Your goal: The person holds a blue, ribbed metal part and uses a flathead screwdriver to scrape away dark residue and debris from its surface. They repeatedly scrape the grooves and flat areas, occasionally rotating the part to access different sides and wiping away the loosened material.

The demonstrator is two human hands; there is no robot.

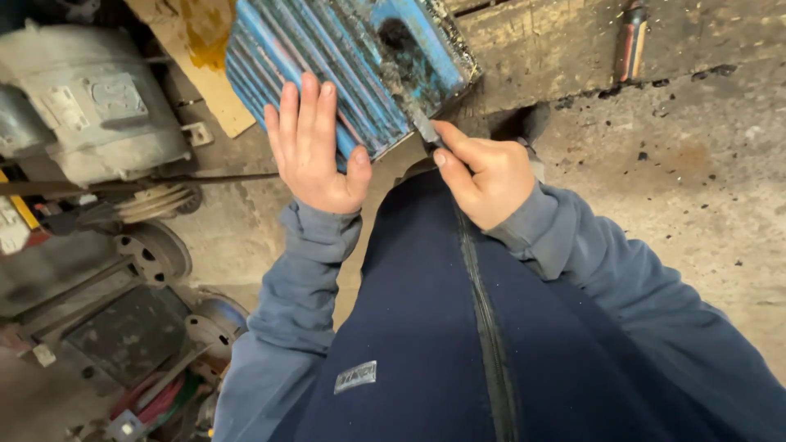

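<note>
A blue ribbed motor housing [344, 57], dirty and worn, lies in front of me on the floor. My left hand [315, 147] lies flat on its fins, fingers spread and pressing against the near edge. My right hand [483, 176] is closed around a small metal tool [424, 127] whose tip touches the grimy end face of the housing near its lower corner. Dark grease and dirt cover that end face. My blue sleeves and dark vest fill the lower part of the view.
A grey electric motor [90, 98] with a belt pulley [155, 200] stands at the left. Metal parts and a dark plate [123, 336] lie at lower left. A screwdriver with a striped handle [630, 41] rests at top right on the concrete floor [696, 180].
</note>
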